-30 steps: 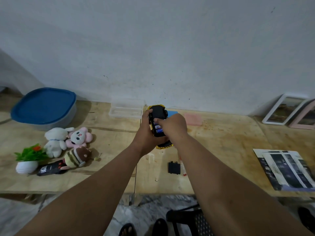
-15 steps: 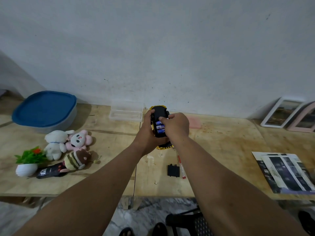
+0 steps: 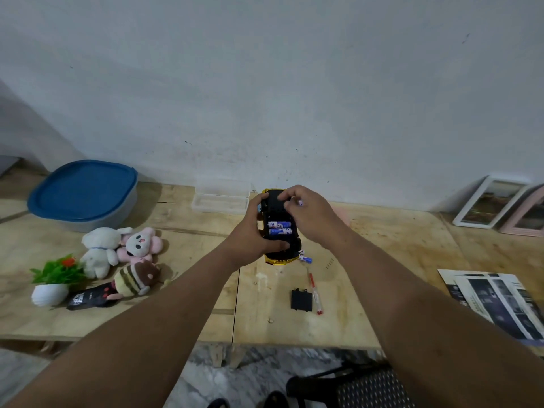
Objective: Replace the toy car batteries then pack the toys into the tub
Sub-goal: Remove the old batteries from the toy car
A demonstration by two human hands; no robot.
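Observation:
My left hand (image 3: 253,231) grips a yellow toy car (image 3: 281,248) turned belly up above the table. Its open bay shows two blue-and-white batteries (image 3: 279,227) side by side. My right hand (image 3: 309,214) curls over the car's far end and pinches a small battery (image 3: 300,202) between its fingers. A loose battery (image 3: 305,258) lies on the table just under the car. The black battery cover (image 3: 300,300) and a red-and-white screwdriver (image 3: 315,293) lie nearer to me. The tub (image 3: 84,194) with a blue lid stands at the far left.
Left of the car lie a white plush (image 3: 98,248), a pink plush (image 3: 139,242), a striped plush (image 3: 134,278), a black remote (image 3: 89,298) and a small potted plant (image 3: 54,278). A clear plastic box (image 3: 220,197) stands by the wall. Picture frames (image 3: 494,206) and papers (image 3: 497,301) are at right.
My right hand has lifted off the battery bay toward the car's far end, with a battery in its fingers. Two batteries remain in the bay. The camera has shifted slightly.

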